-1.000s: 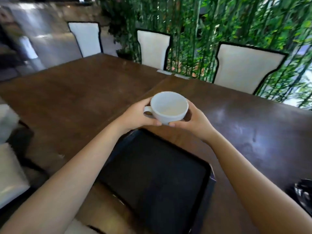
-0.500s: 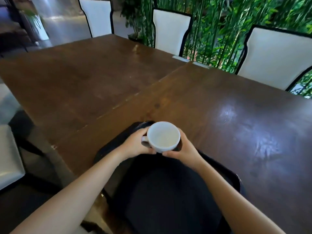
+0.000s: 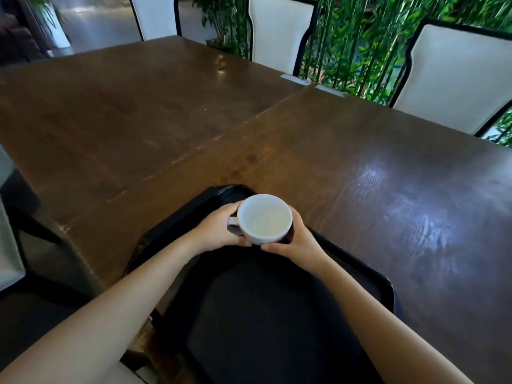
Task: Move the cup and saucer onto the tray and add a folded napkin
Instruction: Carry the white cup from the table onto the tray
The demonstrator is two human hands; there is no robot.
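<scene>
While both hands close around it, the white cup sits over the far end of the black tray, its open mouth facing up and its inside pale and apparently empty. The left hand wraps the cup's left side, where the small handle pokes out between thumb and fingers; the right hand cradles the right side, thumb along the near wall and fingers curled round the far side. Each hand is partly closed on the cup, and the two thumbs nearly meet below its near edge. Whether the cup's base touches the tray floor or is held just above it cannot be told, since the hands hide the bottom. A dark shape shows under the cup at its right, but it is too hidden to say whether it is a saucer.

The tray lies on the brown wooden tabletop at the near side, its far corner just beyond the cup and its right rim running toward the near right. Bare forearms reach in from the near left and near right. Across the far edge of the tabletop stand white chairs with black frames, and green bamboo plants rise behind them.
</scene>
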